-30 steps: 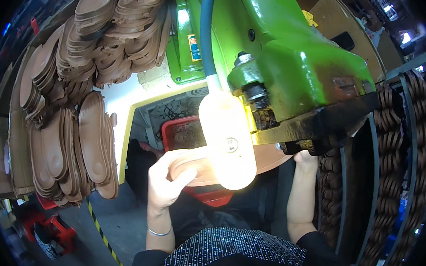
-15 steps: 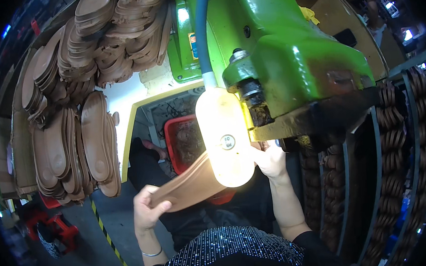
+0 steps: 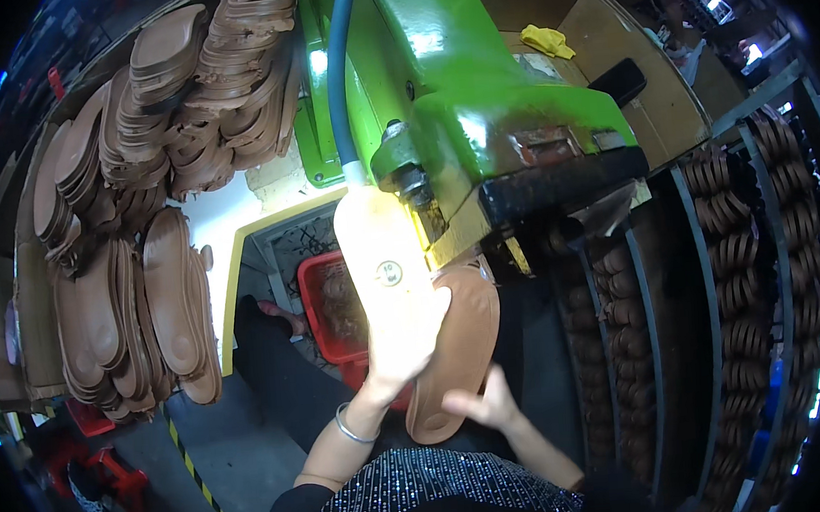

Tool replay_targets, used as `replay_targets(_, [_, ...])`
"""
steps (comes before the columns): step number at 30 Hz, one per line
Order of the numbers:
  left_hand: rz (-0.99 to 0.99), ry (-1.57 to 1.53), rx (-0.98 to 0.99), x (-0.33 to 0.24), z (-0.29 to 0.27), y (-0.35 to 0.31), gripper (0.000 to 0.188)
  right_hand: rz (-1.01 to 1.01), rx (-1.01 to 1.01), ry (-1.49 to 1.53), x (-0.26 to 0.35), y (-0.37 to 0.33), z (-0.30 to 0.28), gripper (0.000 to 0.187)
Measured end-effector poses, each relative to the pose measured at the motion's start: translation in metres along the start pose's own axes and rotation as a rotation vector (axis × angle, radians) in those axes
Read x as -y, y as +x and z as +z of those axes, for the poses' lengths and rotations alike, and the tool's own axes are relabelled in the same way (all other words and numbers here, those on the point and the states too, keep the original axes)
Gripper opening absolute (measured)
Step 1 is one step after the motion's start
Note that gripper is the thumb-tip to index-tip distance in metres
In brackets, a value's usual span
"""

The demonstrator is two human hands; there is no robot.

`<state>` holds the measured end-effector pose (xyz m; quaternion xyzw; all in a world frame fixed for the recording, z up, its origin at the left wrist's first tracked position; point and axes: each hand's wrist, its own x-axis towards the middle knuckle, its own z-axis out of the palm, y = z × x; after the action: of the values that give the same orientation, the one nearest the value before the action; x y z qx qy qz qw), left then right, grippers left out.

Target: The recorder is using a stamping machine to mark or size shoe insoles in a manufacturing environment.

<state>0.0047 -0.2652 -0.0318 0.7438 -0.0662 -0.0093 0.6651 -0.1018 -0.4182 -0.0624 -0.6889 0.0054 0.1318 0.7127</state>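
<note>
one brown sole (image 3: 465,340) under right thumb (image 3: 460,403), right fingers (image 3: 497,383) spread, left fingers' (image 3: 435,313) state unclear

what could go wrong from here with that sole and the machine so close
1. The far end of the brown sole appears close to the green machine, so it could knock or scuff there.
2. Glare by the bright lamp washes out the left hand; a poor hold might go unnoticed.
3. The right hand is at the sole's near end, its grip unclear; the sole might slip.
</note>
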Motion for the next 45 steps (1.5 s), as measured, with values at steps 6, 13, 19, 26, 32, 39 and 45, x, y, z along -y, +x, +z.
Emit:
replay_targets(6, [0.042, -0.214, -0.113, 0.007, -0.001, -0.017, 0.024, 0.231, -0.034, 0.15, 0.001, -0.071, -0.024, 0.034])
replay_targets(13, [0.012, -0.204, -0.004, 0.015, -0.003, -0.017, 0.03, 0.235, -0.132, 0.155, -0.003, -0.053, -0.057, 0.035])
replay_targets(19, [0.214, 0.208, -0.092, 0.003, 0.009, 0.016, 0.015, 0.251, 0.124, 0.236, -0.027, -0.031, 0.001, 0.037])
replay_targets(26, [-0.205, -0.672, -0.017, 0.011, -0.007, 0.004, 0.033, 0.251, 0.321, 0.231, -0.013, -0.037, 0.02, 0.034])
replay_targets(32, [-0.048, -0.41, 0.053, 0.025, -0.01, -0.012, 0.025, 0.376, 0.113, 0.285, 0.017, -0.071, -0.028, 0.04])
replay_targets(39, [0.015, -0.255, -0.107, 0.005, -0.004, -0.013, 0.022, 0.076, -0.358, 0.247, 0.039, -0.058, -0.08, 0.03])
replay_targets(45, [-0.007, -0.278, -0.143, 0.0, 0.007, -0.01, 0.017, 0.187, -0.259, 0.136, 0.031, -0.035, -0.098, 0.029])
